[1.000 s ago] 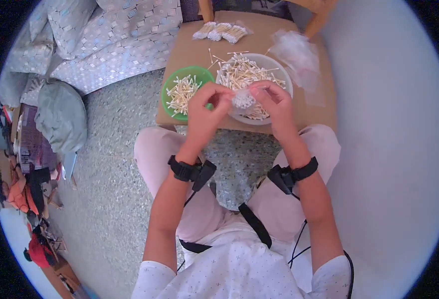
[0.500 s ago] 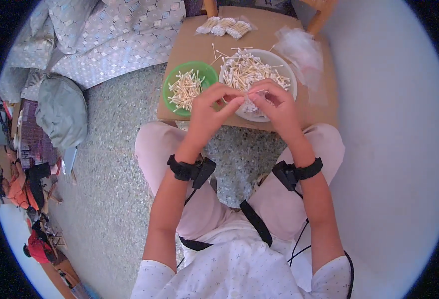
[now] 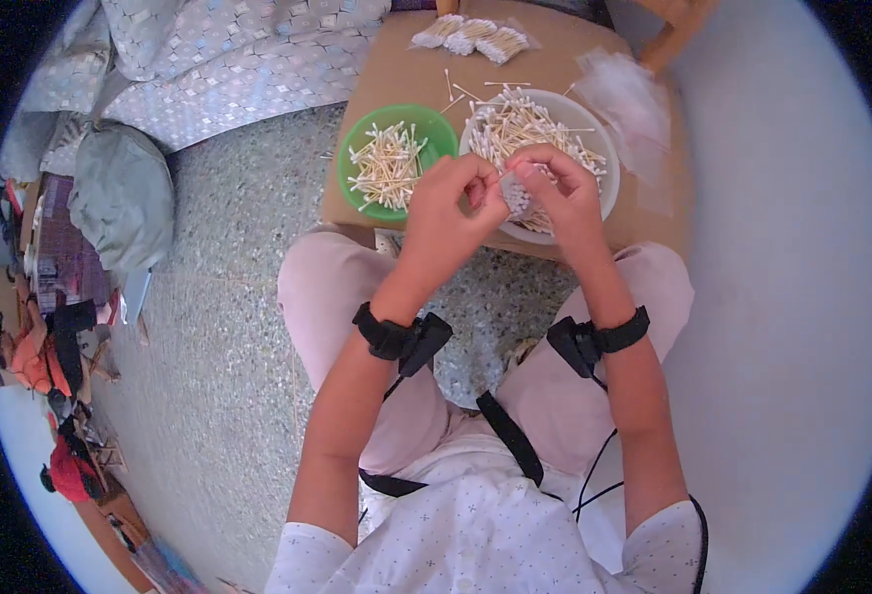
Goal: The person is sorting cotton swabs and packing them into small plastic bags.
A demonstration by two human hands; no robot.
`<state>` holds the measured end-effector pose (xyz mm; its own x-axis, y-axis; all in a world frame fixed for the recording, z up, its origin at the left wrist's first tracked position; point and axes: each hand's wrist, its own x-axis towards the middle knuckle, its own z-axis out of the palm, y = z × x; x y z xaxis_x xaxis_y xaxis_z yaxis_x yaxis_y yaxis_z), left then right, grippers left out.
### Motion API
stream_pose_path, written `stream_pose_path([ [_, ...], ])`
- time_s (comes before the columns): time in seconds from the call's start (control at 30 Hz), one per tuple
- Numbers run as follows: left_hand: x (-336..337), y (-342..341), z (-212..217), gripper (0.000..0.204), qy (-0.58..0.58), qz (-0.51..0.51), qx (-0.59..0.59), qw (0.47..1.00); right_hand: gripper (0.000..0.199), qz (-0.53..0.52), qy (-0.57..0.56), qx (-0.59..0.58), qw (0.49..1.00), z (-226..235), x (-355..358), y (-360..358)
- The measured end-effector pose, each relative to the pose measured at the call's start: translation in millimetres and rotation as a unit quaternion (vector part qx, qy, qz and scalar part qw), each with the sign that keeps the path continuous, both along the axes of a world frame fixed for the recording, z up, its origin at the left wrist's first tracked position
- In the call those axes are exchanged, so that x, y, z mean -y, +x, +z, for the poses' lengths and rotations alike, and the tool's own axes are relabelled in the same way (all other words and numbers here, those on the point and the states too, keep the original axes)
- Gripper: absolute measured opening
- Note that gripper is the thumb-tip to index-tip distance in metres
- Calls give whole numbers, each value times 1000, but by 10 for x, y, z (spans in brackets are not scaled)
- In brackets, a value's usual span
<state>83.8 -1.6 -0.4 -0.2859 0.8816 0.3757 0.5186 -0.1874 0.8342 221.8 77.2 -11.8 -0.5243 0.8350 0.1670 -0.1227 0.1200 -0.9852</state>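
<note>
Between my two hands hangs a small clear plastic bag of cotton swabs, its swab tips showing white through the film. My left hand pinches the bag's upper edge from the left. My right hand pinches the same edge from the right, fingertips close to the left ones. Just beneath and beyond them is a white bowl heaped with loose cotton swabs. To its left stands a green bowl with a smaller pile of cotton swabs. My hands partly cover both bowls.
Filled swab bags lie at the far edge of the brown board. Clear empty bags rest at the right, beside a pale wall. A few stray swabs lie behind the white bowl. Other people sit far left.
The view has shifted, so the board and bowls sit slightly further right and up. My fingers have changed their pinch at the bag's top, and more of the bag shows between my hands.
</note>
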Motion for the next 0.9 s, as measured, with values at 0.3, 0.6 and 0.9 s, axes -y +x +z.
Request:
stream_pose_path([
  [0.3, -14, -76, 130, 10, -18, -74, 17, 997, 14, -56, 9, -39, 998, 88, 26, -21],
  [0.6, 57, -248, -5, 9, 19, -131, 160, 978, 18, -118, -113, -163, 973, 24, -195, 90],
  [0.9, 8, 14, 9, 32, 13, -55, 45, 997, 22, -121, -121, -82, 982, 7, -210, 44],
])
